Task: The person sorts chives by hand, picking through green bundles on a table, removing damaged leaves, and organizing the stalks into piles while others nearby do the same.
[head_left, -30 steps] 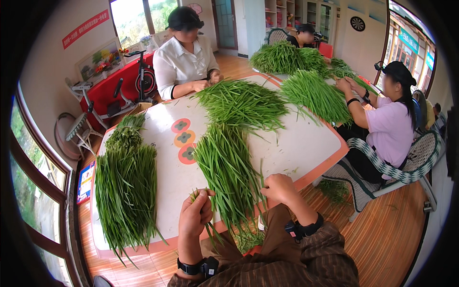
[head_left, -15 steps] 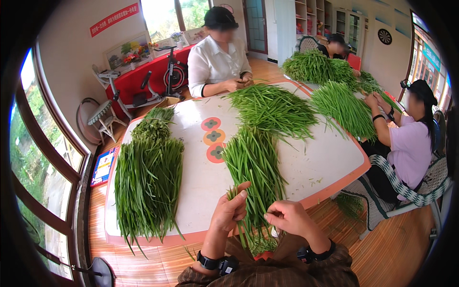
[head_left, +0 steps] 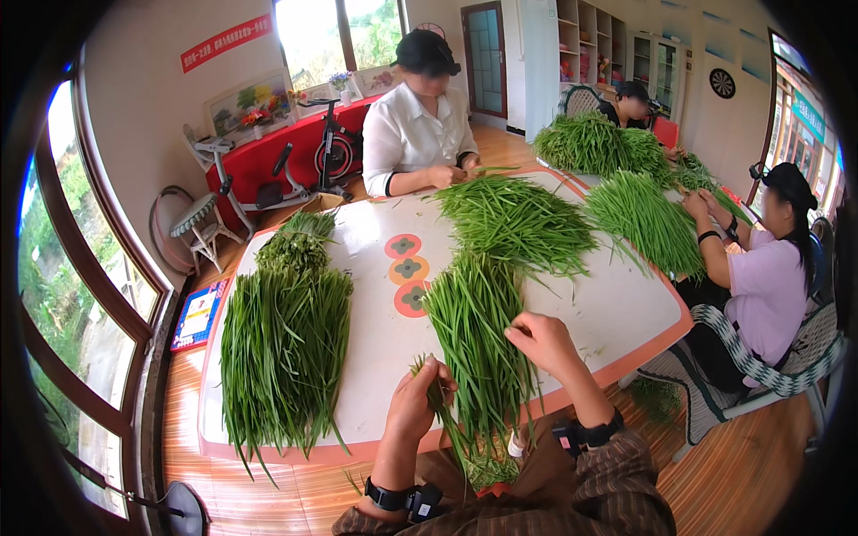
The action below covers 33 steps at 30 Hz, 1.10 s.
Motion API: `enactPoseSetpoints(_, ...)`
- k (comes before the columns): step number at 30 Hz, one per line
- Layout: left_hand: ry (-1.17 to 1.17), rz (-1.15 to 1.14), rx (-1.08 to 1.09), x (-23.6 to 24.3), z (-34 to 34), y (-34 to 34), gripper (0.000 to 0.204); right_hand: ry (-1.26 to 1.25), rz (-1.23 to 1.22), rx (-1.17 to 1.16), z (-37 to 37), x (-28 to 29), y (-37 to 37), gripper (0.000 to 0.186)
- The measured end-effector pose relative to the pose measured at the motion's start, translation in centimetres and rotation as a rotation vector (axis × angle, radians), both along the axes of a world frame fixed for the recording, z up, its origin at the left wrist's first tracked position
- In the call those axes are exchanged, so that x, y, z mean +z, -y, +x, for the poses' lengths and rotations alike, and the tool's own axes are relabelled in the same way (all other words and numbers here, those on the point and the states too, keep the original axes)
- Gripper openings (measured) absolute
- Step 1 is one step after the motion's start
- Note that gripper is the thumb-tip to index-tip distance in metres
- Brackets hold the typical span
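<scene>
Chives (head_left: 474, 344) lie in a long heap on the near side of the table (head_left: 617, 313), their ends spilling over its orange edge toward the person's lap. Left hand (head_left: 416, 402) is closed around a thin bunch (head_left: 438, 393) of stalks, held at the heap's left side just above the near edge. Right hand (head_left: 541, 339) rests on the heap's right side, fingers curled and pinched together on a few blades.

Bare white tabletop lies to the right of the right hand, out to the rounded corner. Between the left hand and a second, neater pile (head_left: 281, 348) at the left there is a strip of bare surface; that pile's tips hang over the near edge. A third heap (head_left: 514, 219) sits mid-table beyond the worked one, almost touching its far end. Three round flower marks (head_left: 408, 271) run down the table's middle.

Across the table a person in a white shirt (head_left: 416, 134) works at the far edge. At the right a person in a lilac top (head_left: 769, 286) sits in a woven chair (head_left: 760, 366) beside another heap (head_left: 643, 219), and a further mound (head_left: 590, 143) lies in front of a third person (head_left: 633, 103).

The floor (head_left: 760, 464) is wooden boards. Curved windows (head_left: 71, 295) line the left wall, with an exercise bike (head_left: 331, 156) and a red bench (head_left: 268, 170) behind, and shelves (head_left: 581, 40) at the back.
</scene>
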<state>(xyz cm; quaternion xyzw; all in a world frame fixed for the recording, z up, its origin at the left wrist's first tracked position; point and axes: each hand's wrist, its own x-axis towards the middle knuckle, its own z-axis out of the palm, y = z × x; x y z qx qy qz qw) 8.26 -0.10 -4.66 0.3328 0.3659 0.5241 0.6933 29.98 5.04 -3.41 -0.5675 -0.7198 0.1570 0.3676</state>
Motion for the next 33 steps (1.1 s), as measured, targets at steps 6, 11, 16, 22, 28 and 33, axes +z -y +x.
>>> enactPoseSetpoints(6,0.136,-0.009,-0.194,-0.6,0.0,-0.1,0.027,0.37,0.043,-0.077,-3.9,-1.8,-7.3,0.032)
enactPoseSetpoints(11,0.125,-0.074,-0.115,0.0,-1.0,0.5,0.025,0.339,-0.142,-0.145,-4.4,-2.8,-8.9,0.03)
enactPoseSetpoints(16,0.136,-0.065,-0.132,-0.5,-1.1,0.0,0.025,0.032,-0.137,-0.158,-2.7,-3.2,-8.8,0.025)
enactPoseSetpoints(22,0.145,-0.079,-0.158,-0.8,-0.5,-0.3,0.024,-0.196,-0.195,-0.036,-0.8,-3.8,-8.5,0.031)
enactPoseSetpoints(28,0.103,-0.048,-0.126,-0.7,-0.5,-0.2,0.021,-0.226,-0.18,-0.015,-0.3,-3.8,-7.1,0.032)
enactPoseSetpoints(33,0.09,-0.04,-0.132,-0.6,-0.6,-0.3,0.027,0.054,0.025,-0.029,-0.6,-2.8,-4.5,0.03)
